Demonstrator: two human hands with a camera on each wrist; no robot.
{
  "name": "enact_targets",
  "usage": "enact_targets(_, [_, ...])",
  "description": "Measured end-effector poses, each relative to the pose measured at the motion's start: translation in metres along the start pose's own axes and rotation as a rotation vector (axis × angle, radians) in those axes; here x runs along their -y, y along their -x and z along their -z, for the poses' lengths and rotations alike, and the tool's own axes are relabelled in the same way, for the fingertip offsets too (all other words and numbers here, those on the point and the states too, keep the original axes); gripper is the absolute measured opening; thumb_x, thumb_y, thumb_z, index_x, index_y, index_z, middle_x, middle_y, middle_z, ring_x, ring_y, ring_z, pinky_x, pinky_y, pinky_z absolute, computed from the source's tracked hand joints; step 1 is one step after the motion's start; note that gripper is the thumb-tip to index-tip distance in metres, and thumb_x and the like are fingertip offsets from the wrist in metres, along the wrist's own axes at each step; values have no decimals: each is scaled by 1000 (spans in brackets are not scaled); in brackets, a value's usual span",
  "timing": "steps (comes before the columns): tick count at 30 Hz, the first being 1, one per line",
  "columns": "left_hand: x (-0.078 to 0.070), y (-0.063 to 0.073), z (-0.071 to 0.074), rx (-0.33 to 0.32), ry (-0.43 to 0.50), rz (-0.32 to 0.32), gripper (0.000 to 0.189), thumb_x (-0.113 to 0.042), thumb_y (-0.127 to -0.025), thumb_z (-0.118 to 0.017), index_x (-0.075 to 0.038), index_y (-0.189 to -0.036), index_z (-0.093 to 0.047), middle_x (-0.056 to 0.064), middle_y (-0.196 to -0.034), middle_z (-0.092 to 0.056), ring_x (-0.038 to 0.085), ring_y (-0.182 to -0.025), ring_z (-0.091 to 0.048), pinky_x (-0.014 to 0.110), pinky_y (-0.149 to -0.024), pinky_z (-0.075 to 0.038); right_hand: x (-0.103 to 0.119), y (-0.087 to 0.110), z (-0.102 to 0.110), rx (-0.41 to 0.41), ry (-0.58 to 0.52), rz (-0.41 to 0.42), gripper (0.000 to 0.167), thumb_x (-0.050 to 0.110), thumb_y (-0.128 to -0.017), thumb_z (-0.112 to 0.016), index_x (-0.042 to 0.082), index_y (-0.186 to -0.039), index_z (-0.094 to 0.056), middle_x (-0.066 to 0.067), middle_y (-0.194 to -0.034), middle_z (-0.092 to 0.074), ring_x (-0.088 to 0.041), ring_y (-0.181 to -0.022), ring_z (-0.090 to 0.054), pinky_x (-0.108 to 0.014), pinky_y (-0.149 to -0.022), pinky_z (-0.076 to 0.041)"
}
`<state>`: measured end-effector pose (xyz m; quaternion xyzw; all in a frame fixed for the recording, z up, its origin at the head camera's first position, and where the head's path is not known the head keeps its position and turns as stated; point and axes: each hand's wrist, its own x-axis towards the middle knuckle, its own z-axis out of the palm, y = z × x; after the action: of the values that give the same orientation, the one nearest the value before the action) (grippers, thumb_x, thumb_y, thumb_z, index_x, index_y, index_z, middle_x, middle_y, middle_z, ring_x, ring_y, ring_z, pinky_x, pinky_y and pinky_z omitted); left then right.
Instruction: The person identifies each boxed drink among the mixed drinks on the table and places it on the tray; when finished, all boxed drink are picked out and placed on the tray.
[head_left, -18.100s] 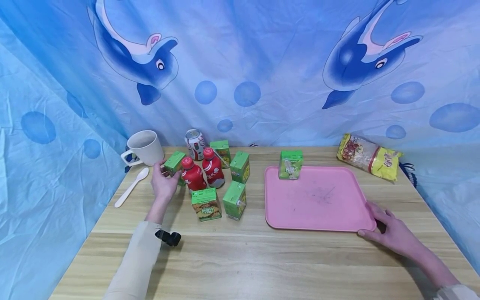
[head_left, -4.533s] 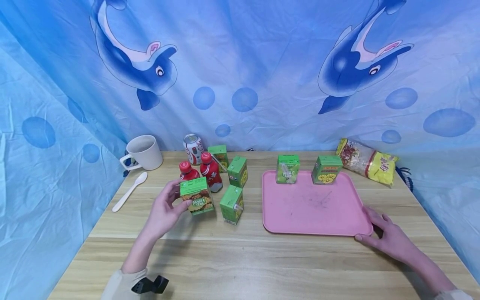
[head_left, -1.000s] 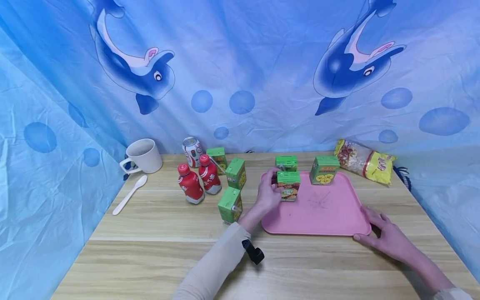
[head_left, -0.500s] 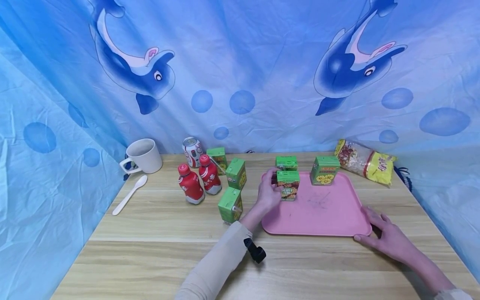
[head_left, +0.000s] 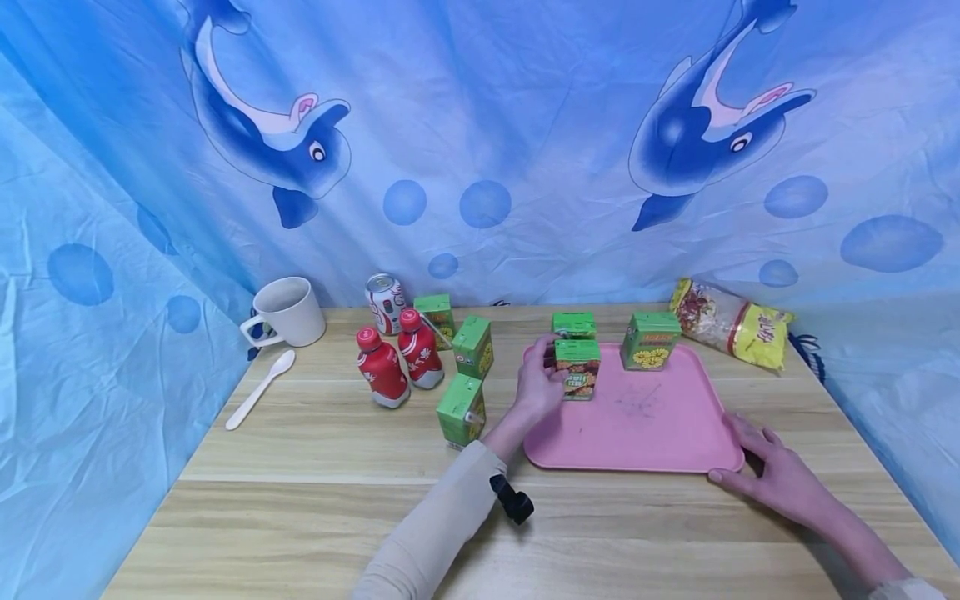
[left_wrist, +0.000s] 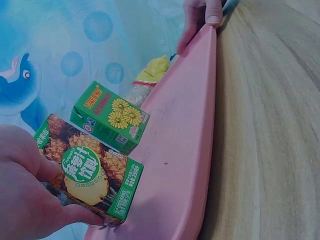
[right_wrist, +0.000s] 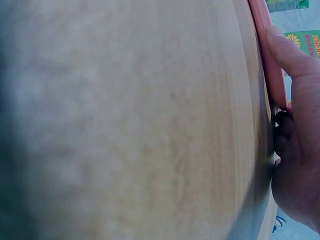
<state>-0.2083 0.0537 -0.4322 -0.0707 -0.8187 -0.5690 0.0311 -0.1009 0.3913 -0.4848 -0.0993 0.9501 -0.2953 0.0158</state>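
Note:
My left hand (head_left: pixel 538 390) holds a pineapple juice box (head_left: pixel 577 371) upright at the left part of the pink tray (head_left: pixel 637 437). In the left wrist view, fingers and thumb clasp the sides of that juice box (left_wrist: pixel 90 165); its base is near or on the tray. Right behind stands another green drink box (head_left: pixel 573 323), mostly covered. A chrysanthemum drink box (head_left: pixel 649 342) is at the tray's back right. My right hand (head_left: pixel 783 477) grips the tray's front right corner, its thumb against the tray's edge (right_wrist: pixel 272 75) in the right wrist view.
Left of the tray stand several green drink boxes (head_left: pixel 461 411), two red bottles (head_left: pixel 382 371) and a soda can (head_left: pixel 386 304). A white mug (head_left: pixel 291 312) and a white spoon (head_left: pixel 260 390) are at the far left. A yellow-ended food bag (head_left: pixel 731 325) lies behind the tray's right side.
The chrysanthemum drink box came onto the tray earlier. My left hand then carried the pineapple juice box from beside the bottles rightward to the tray. Over the last second, hardly anything moves.

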Motion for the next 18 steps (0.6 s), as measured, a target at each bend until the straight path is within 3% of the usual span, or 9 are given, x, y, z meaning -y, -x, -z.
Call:
enact_targets(6, [2, 1, -1, -8, -2, -20, 59, 16, -88, -60, -10, -139, -50, 15, -131, -54, 31, -117, -58, 36, -96, -52, -1, 0, 0, -1, 2, -3, 100, 43, -85, -79, -7, -153, -26, -39, -147, -33, -61, -130, -32, -64, -116, -2])
enact_targets(13, [0, 5, -2, -33, -24, -25, 54, 13, -88, -63, 1, -138, -46, 18, -132, -53, 32, -122, -56, 32, -100, -48, 1, 1, 0, 4, 8, -12, 100, 42, -85, -79, -7, -153, -26, -39, -147, -33, -61, -130, -31, -66, -114, -5])
enact_targets(18, [-2, 16, -2, -95, -86, -98, 56, 10, -85, -68, 6, -135, -44, 21, -130, -52, 36, -122, -53, 39, -104, -46, 1, 1, 0, 2, 14, -11, 100, 43, -84, -79, -7, -153, -26, -39, -147, -33, -61, -130, -32, -65, -115, -4])
